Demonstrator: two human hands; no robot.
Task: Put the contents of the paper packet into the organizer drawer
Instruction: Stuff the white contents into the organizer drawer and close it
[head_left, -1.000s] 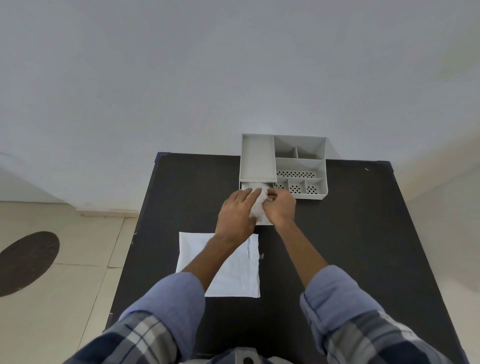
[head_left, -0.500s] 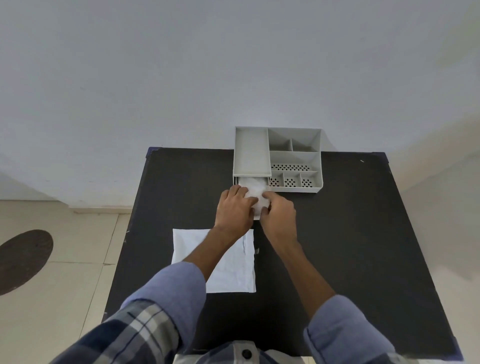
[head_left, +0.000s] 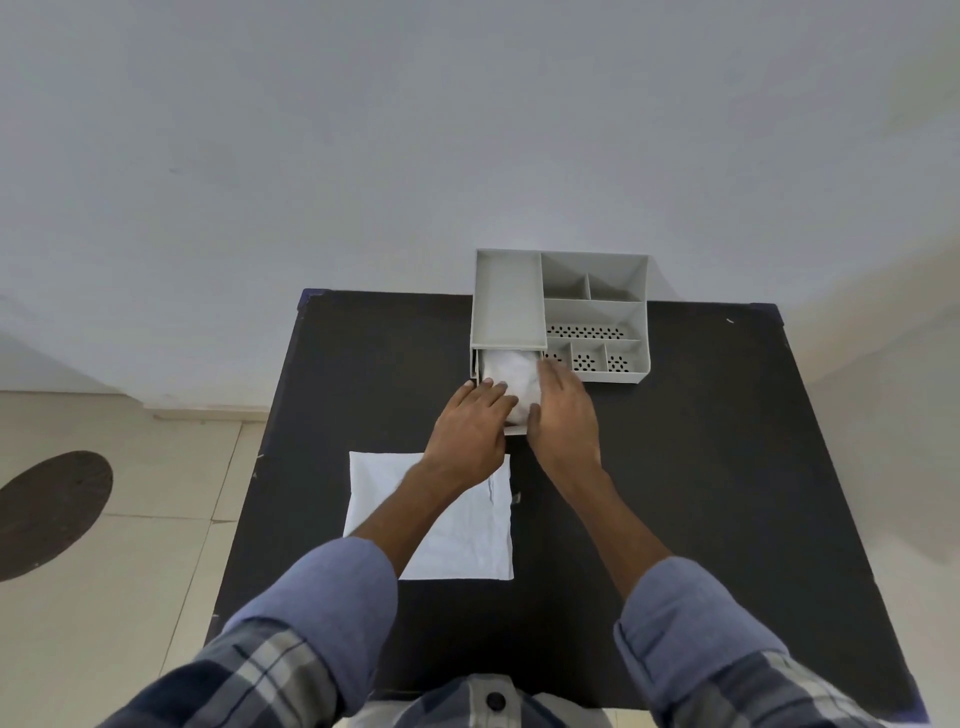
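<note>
Your left hand (head_left: 475, 423) and right hand (head_left: 563, 415) now lie flat, fingers extended, pressing the white wad (head_left: 511, 374) into the open drawer (head_left: 514, 429) at frame centre; earlier they pinched it. Empty packet (head_left: 447, 525) lies on the counter (head_left: 701, 467) below. Shut drawer next.

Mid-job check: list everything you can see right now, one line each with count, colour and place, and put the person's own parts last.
Black rectangular table: one, black, fills the centre of the view.
Grey plastic desk organizer: one, light grey, far edge of the table against the wall; several open compartments on top.
Pulled-out organizer drawer: one, light grey, open toward the person under the organizer's left side.
Crumpled white contents: one bundle, white, inside the drawer.
Flat white paper packet: one, white, on the table near the person, partly under the left forearm.
Dark round floor patch: one, dark brown, on the tiles at left.
Left hand: flat, fingertips on the bundle.
Right hand: flat, pressing the bundle's right side.
</note>
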